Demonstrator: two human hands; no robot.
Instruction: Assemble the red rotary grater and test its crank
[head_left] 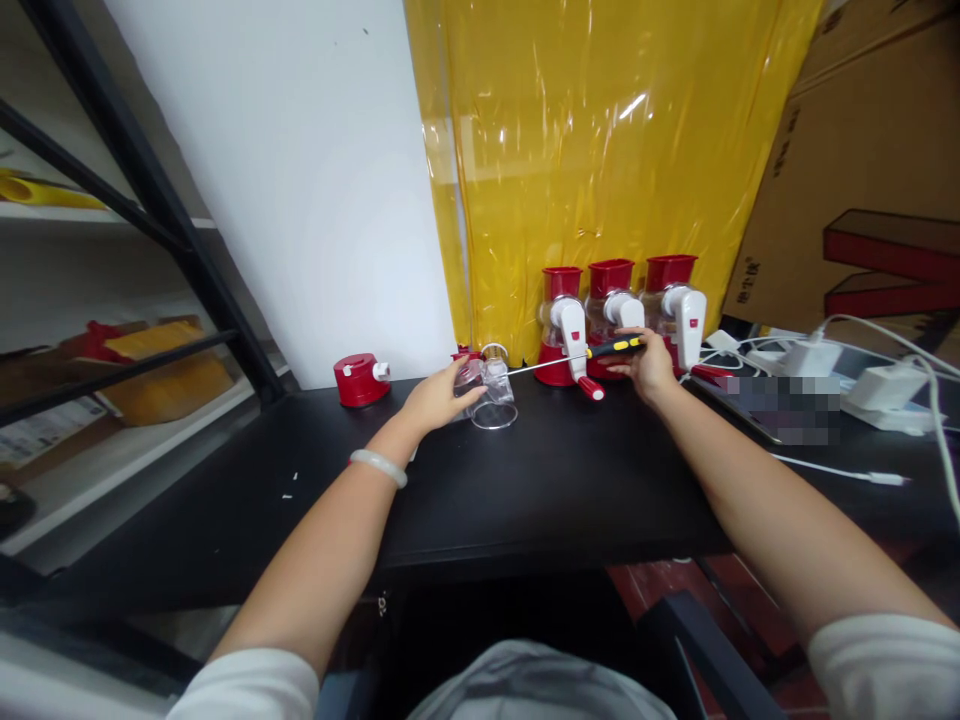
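Observation:
My right hand (651, 366) is closed around the black and yellow handle of a screwdriver (616, 346). The thin metal shaft points left, its tip at a clear plastic housing (496, 384) that has a round rim facing me. From the left side, my left hand (439, 394) grips this housing, thumb and fingers around it. Whether the tip touches a screw is too small to tell. A small red part shows behind my left fingers. On the left stands a red round base (361, 380) with a white fitting on its side.
Three red and white hand-cranked drum graters (562, 325) stand along the back by a yellow plastic sheet (600, 150). At right lie a phone (750, 408), white chargers (885, 382) and cables on the black table (540, 500). A large cardboard box (862, 160) leans behind.

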